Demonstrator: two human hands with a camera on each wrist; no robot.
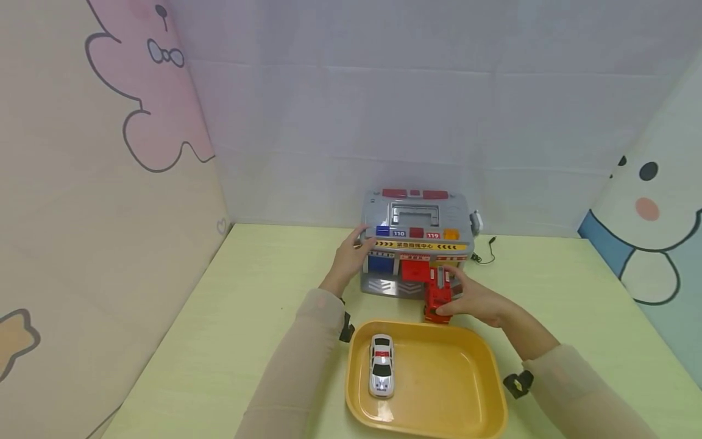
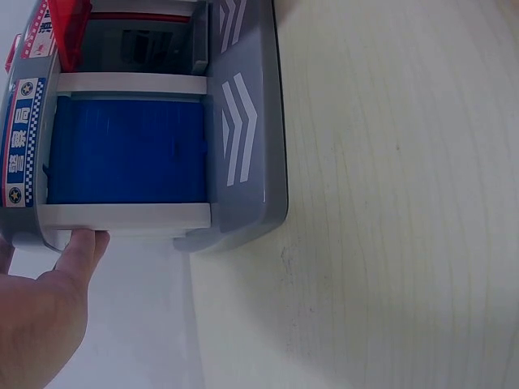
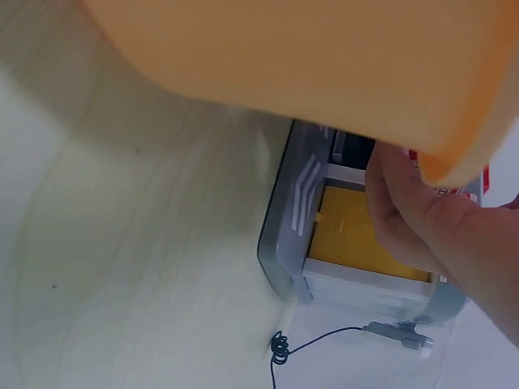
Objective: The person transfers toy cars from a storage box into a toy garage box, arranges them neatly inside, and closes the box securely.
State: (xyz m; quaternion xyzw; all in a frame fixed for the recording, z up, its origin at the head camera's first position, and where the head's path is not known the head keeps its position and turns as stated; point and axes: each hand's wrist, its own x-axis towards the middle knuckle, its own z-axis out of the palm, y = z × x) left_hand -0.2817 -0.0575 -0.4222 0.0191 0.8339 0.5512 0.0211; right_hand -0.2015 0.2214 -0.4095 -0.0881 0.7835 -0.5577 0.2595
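A grey toy rescue station (image 1: 417, 214) stands at the back, with a blue door (image 2: 126, 151), a raised red door (image 1: 415, 270) and a yellow door (image 3: 357, 231). My left hand (image 1: 347, 261) touches its left side near the front corner with fairly straight fingers. In my right hand (image 1: 477, 300) a red toy fire truck (image 1: 437, 299) is pinched between thumb and fingers, just in front of the station's ramp. The fire truck is hidden in the right wrist view behind the tray.
A yellow tray (image 1: 439, 390) lies nearest me, holding a white toy police car (image 1: 381, 366). A thin black cable (image 3: 280, 348) coils at the station's right side. Fabric walls (image 1: 340, 110) with cartoon animals enclose the table (image 1: 247, 317).
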